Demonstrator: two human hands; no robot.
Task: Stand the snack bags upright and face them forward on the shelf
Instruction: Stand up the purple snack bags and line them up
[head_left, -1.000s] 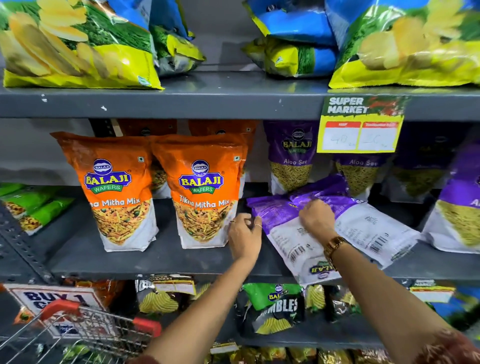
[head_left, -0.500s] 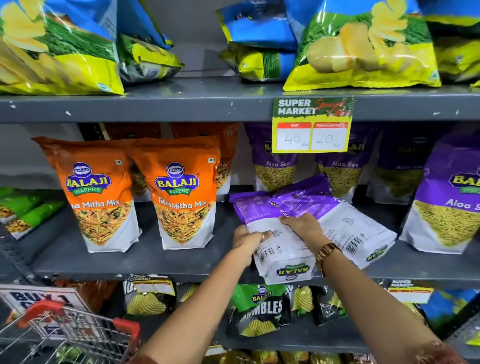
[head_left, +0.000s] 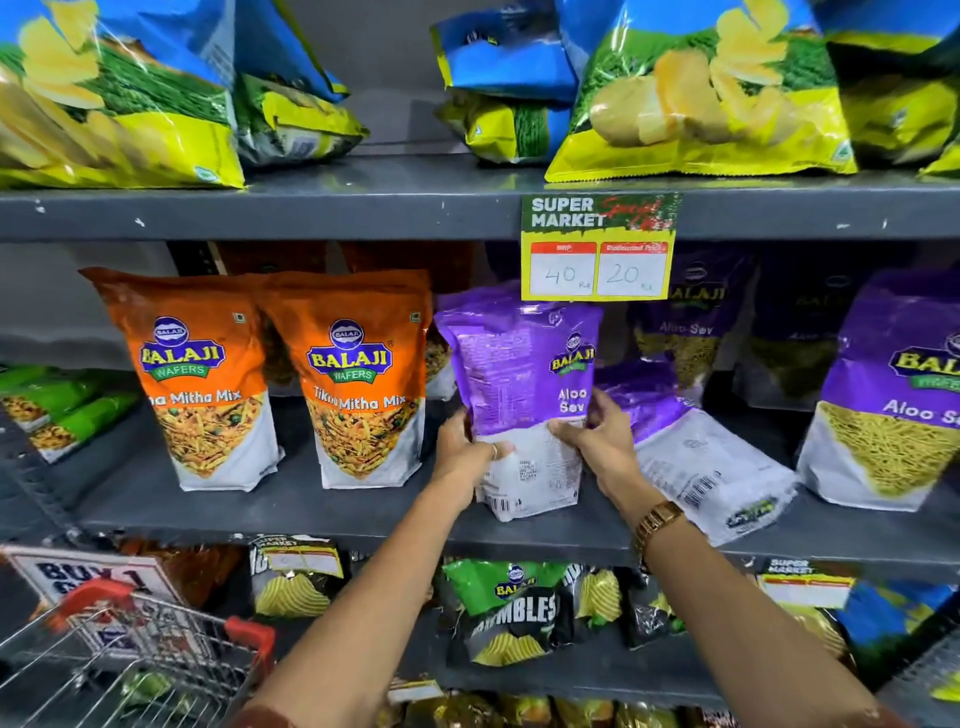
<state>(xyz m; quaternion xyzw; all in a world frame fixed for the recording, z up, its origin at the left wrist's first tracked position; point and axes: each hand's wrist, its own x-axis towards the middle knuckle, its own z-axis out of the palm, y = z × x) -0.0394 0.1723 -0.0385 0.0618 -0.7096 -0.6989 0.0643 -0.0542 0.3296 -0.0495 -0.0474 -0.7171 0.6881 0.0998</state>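
A purple Aloo Sev bag stands upright on the grey middle shelf, turned partly sideways so its back panel and a strip of the front show. My left hand grips its lower left edge and my right hand grips its lower right edge. A second purple Aloo Sev bag lies flat, back side up, just to the right. Two orange Tikha Mitha Mix bags stand upright facing forward on the left. Another Aloo Sev bag stands facing forward at the right.
A price tag hangs from the upper shelf edge, over the held bag's top. More purple bags stand behind. Green packs lie at far left. A shopping cart with red handles sits at lower left. Chip bags fill the shelves above and below.
Both hands took hold of the front flat-lying purple bag, lifted it and stood it upright beside the orange bags. The other purple bag stays lying flat.
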